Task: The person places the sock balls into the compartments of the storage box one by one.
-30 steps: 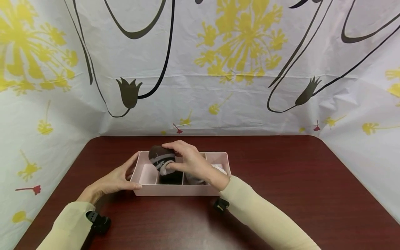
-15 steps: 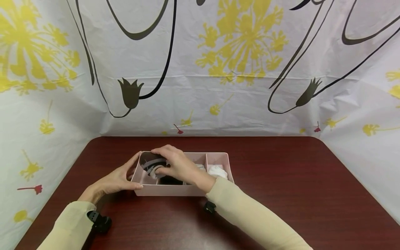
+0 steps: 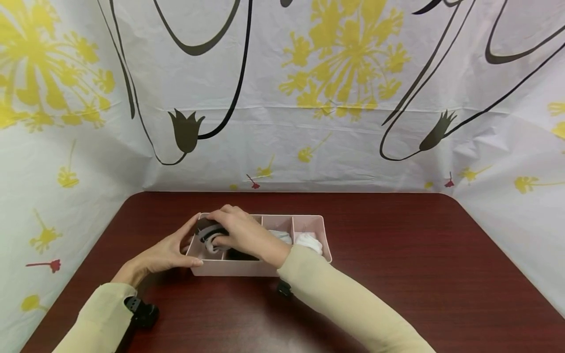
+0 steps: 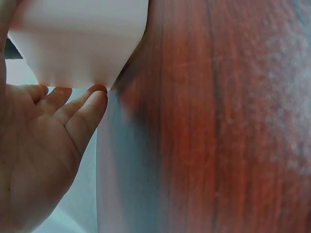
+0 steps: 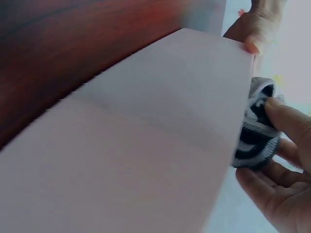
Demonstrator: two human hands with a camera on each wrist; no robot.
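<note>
A pale pink divided box (image 3: pixel 225 268) stands on the table. My left hand (image 3: pixel 161 252) grips its left end, thumb on the front wall; in the left wrist view the fingertips touch the box's end wall. My right hand (image 3: pixel 244 235) holds a rolled-up sock bundle (image 3: pixel 207 230), brown and grey with black and white patterning, at the leftmost compartment. In the right wrist view, thumb and fingers pinch the bundle (image 5: pixel 260 131) just above the box rim. Its lower part is hidden by the box wall there.
Further right in the box lie a light grey cloth bundle (image 3: pixel 281 236) and a white one (image 3: pixel 309 241), in separate compartments. Something black (image 3: pixel 240 256) shows in the second compartment. Behind the dark red table (image 3: pixel 397 274) hangs a flower-patterned sheet (image 3: pixel 265 127).
My right hand has moved left and lower with the sock bundle, from above the second compartment to the leftmost one. The left hand keeps its hold on the box.
</note>
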